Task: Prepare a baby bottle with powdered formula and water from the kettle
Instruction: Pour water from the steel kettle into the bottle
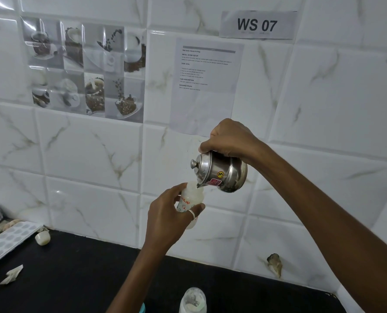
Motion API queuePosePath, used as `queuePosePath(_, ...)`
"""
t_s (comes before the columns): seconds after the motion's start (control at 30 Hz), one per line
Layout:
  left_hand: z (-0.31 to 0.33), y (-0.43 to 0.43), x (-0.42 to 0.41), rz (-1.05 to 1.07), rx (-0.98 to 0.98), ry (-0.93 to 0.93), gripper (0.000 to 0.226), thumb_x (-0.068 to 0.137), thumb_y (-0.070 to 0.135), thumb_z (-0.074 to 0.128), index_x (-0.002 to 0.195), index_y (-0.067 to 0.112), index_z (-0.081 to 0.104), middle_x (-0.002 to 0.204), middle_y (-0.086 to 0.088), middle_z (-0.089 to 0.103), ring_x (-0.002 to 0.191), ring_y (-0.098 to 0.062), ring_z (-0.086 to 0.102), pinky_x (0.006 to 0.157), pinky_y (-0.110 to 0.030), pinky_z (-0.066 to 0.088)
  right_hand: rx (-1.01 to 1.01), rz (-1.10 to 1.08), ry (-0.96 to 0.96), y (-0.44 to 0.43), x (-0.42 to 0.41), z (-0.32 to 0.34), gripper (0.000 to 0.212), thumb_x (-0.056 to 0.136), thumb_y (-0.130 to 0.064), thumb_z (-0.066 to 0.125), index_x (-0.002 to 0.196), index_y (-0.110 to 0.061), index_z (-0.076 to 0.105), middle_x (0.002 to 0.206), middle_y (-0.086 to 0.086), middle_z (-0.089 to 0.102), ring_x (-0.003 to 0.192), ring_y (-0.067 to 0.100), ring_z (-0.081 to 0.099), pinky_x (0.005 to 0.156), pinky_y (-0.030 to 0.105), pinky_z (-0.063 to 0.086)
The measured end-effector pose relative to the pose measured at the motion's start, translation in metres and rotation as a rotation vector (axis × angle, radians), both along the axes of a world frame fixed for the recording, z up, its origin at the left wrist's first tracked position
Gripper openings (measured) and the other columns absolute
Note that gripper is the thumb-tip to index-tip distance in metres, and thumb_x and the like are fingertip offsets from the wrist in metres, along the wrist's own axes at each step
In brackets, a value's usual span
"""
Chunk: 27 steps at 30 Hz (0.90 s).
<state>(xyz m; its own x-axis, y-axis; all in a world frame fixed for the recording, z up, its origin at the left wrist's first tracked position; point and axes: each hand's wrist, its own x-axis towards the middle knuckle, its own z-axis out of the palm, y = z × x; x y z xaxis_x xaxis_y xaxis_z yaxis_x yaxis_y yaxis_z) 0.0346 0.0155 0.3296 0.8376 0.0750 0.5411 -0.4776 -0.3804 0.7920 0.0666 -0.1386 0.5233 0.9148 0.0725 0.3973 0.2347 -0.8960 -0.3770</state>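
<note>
The left hand (167,213) is wrapped around the middle of a small baby bottle (191,201), held up in the air in front of the tiled wall (86,154), well above the black counter (75,279). The right hand (228,138) is closed over the top of a small steel kettle (222,172); its handle is hidden under the fingers. The kettle is tipped over to the left so that its spout sits right at the bottle's open mouth. Its lid looks to be in place. The bottle seems to be light, thin, cloudy plastic with milky contents showing, so it should be easy to hold but could flex if squeezed; a grip around the middle, as here, looks sensible and keeps the fingers away from the mouth. The kettle is hard, smooth and shiny, probably heavier with water in it and possibly hot, so the handle is the safest place to take it. Nearer the camera a glass jar (192,300) with white powder in it stands on the counter, and far left lie a bottle teat (42,237) and a dimpled tray (7,242).
</note>
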Motion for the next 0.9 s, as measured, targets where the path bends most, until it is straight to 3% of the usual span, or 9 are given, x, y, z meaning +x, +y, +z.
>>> queuePosePath(0.27, 0.0006, 0.0, -0.0005, 0.002, 0.008, 0.001, 0.067, 0.077, 0.046, 0.085, 0.137, 0.024, 0.063, 0.12, 0.017, 0.063, 0.105, -0.004, 0.061, 0.079, -0.001, 0.038, 0.0, 0.003, 0.001, 0.0, -0.0007, -0.0004, 0.038, 0.066, -0.033, 0.078, 0.052, -0.017, 0.047, 0.052, -0.002, 0.043, 0.059, 0.018, 0.046, 0.06, 0.035, 0.039)
queuePosePath(0.37, 0.001, 0.0008, -0.0018, -0.009, -0.009, -0.008, 0.064, 0.077, 0.043, 0.087, 0.134, 0.026, 0.065, 0.117, 0.018, 0.064, 0.099, 0.0, 0.062, 0.083, -0.008, 0.046, 0.0, 0.002, -0.001, 0.0007, -0.0017, -0.0003, 0.034, 0.065, -0.033, 0.077, 0.054, -0.019, 0.049, 0.054, -0.001, 0.042, 0.059, 0.018, 0.045, 0.06, 0.035, 0.038)
queuePosePath(0.5, 0.0012, 0.0013, -0.0023, -0.013, -0.016, -0.011, 0.063, 0.076, 0.043, 0.087, 0.133, 0.026, 0.066, 0.115, 0.018, 0.065, 0.098, 0.009, 0.059, 0.079, -0.005, 0.041, 0.001, 0.002, -0.002, 0.0025, -0.0039, -0.0002, 0.032, 0.064, -0.032, 0.078, 0.057, -0.019, 0.05, 0.055, -0.002, 0.042, 0.059, 0.019, 0.044, 0.06, 0.034, 0.037)
queuePosePath(0.63, 0.0007, 0.0014, -0.0022, -0.022, -0.025, -0.012, 0.062, 0.076, 0.045, 0.087, 0.132, 0.028, 0.066, 0.114, 0.019, 0.067, 0.101, -0.002, 0.064, 0.08, -0.008, 0.043, 0.003, -0.003, -0.001, 0.003, -0.0055, 0.0006, 0.036, 0.064, -0.031, 0.078, 0.055, -0.019, 0.046, 0.053, -0.003, 0.039, 0.059, 0.019, 0.042, 0.06, 0.033, 0.036)
queuePosePath(0.9, 0.0, 0.0025, -0.0009, -0.022, -0.022, -0.024, 0.066, 0.076, 0.046, 0.086, 0.135, 0.025, 0.065, 0.121, 0.012, 0.07, 0.106, -0.007, 0.065, 0.081, -0.008, 0.043, 0.001, 0.002, -0.011, 0.0024, -0.0069, 0.0026, 0.037, 0.064, -0.032, 0.078, 0.055, -0.018, 0.045, 0.052, -0.004, 0.04, 0.058, 0.019, 0.042, 0.06, 0.034, 0.037)
